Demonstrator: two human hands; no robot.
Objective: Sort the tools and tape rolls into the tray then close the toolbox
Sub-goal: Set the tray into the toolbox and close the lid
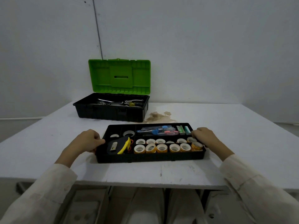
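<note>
The flat white rectangular bench [226,143] carries two items. A black plastic toolbox [110,112] stands at the rear, left of centre, its green plastic lid [119,76] raised upright. A shallow black plastic compartment tray [150,157] lies near the front edge, apart from the toolbox. A brown irregular stain [157,118] marks the surface between them, just beside the toolbox's right corner.

A tray [150,157] sits near the front edge of a table [226,126], with a left hand [87,139] gripping its left end and a right hand [203,136] gripping its right end. Tape rolls [161,147] fill two rows along the tray's front right, a tape measure [119,145] lies front left, and utility knives [155,131] lie in the rear compartment. Behind the tray, toward the wall, stands a toolbox [110,113] with tools [123,103] inside and its lid [119,76] raised at the back.
</note>
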